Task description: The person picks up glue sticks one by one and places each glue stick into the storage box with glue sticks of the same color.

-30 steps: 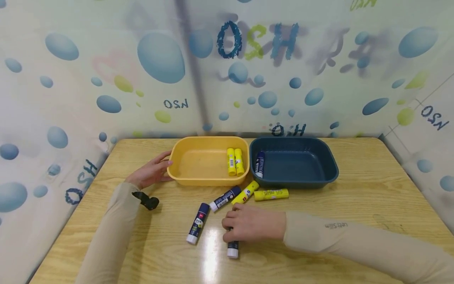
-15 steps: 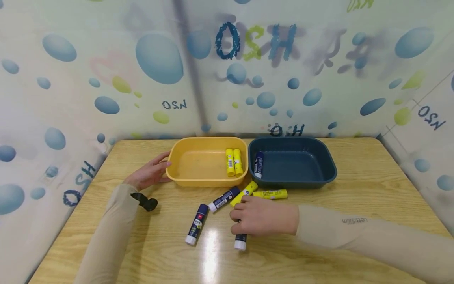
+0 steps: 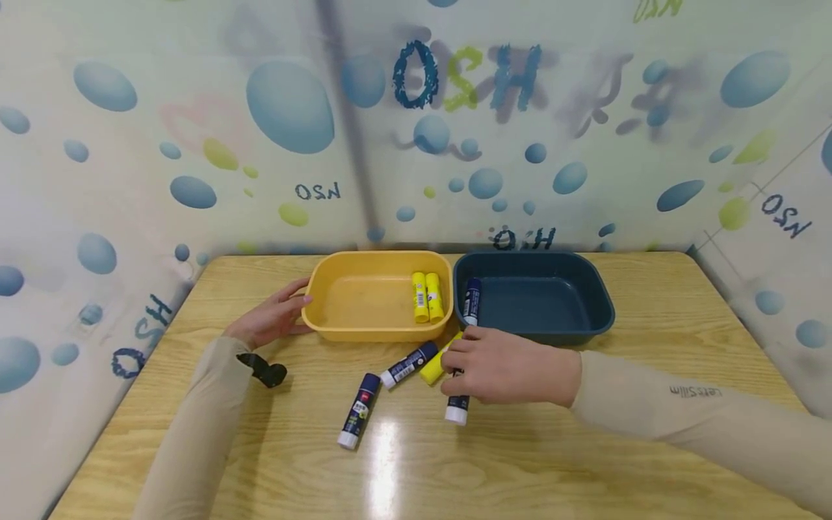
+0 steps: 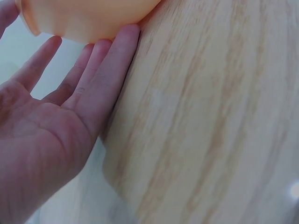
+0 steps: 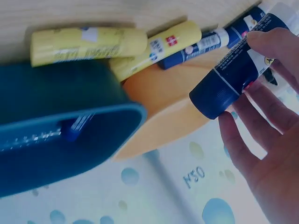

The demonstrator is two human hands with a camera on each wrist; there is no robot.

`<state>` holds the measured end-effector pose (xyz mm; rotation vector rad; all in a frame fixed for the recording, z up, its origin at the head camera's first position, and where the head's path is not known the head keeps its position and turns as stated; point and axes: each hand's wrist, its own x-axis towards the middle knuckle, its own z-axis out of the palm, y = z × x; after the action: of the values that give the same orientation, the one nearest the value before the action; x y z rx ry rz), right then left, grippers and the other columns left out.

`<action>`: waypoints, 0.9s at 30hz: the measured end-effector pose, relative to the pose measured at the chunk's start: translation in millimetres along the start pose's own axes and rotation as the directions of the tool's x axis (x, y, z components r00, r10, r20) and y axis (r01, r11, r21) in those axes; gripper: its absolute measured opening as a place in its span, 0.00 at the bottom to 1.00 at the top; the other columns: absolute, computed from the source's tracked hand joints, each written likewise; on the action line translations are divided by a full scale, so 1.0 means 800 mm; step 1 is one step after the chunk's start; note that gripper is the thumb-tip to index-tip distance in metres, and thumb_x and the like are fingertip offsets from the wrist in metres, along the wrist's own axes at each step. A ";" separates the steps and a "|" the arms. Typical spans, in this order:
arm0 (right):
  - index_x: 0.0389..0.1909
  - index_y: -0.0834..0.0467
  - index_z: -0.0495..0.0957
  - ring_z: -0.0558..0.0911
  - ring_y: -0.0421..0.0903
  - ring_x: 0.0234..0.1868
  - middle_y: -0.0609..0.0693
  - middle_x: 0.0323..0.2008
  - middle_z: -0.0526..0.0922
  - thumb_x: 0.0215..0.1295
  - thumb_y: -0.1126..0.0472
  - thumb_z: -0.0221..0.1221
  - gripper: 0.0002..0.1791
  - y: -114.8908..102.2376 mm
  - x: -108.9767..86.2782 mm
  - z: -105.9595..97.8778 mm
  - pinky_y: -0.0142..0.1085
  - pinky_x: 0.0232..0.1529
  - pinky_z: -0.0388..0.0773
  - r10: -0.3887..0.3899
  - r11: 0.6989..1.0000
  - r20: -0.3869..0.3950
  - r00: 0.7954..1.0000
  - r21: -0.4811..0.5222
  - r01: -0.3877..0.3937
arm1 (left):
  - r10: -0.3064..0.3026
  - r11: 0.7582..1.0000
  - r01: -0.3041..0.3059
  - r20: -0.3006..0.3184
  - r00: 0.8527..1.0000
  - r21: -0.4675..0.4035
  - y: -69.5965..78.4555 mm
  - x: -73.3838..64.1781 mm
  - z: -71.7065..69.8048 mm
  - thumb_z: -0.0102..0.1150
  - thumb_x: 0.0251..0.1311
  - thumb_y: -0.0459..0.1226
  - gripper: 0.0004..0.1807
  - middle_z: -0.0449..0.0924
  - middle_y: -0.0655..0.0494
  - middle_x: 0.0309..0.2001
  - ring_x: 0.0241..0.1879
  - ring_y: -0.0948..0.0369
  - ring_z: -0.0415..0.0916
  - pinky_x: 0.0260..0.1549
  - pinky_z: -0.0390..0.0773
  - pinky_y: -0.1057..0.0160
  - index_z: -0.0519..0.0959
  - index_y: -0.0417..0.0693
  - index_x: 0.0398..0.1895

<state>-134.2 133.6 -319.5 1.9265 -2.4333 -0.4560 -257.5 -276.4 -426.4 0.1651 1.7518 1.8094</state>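
Observation:
My right hand (image 3: 510, 368) holds a dark blue glue stick (image 5: 231, 70) with a white end, thumb on one side and fingertips on the other. The hand is just in front of the dark blue bin (image 3: 546, 336). In the right wrist view, two yellow glue sticks (image 5: 88, 45) lie beside that bin. My left hand (image 3: 269, 318) touches the left side of the yellow bin (image 3: 377, 335), its fingers fairly straight along the outer wall in the left wrist view. Two yellow glue sticks (image 3: 419, 297) lie in the yellow bin, and one dark blue glue stick (image 3: 472, 297) in the blue bin.
Two more dark blue glue sticks, one (image 3: 360, 412) nearer the front and another (image 3: 409, 365) by the yellow bin, lie on the wooden table (image 3: 292, 455). The bins stand side by side at the back edge, before a patterned wall covering (image 3: 552, 144).
My right hand has moved away from me and to the right with the dark blue glue stick, toward the blue bin. My left hand has stayed at the yellow bin.

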 end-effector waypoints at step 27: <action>0.44 0.50 0.84 0.77 0.48 0.43 0.50 0.43 0.81 0.60 0.62 0.66 0.12 0.070 -0.048 -0.001 0.41 0.46 0.76 0.164 0.985 0.008 0.986 -0.054 -0.163 | 0.002 1.000 -0.002 -0.007 1.000 0.009 0.001 -0.001 0.002 0.42 0.76 0.39 0.33 0.42 0.42 0.74 0.57 0.60 0.70 0.53 0.75 0.49 0.42 0.51 0.77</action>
<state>-178.2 181.6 -299.1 1.6916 -2.5325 -0.5234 -256.3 -275.3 -425.1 0.1645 1.7650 1.8054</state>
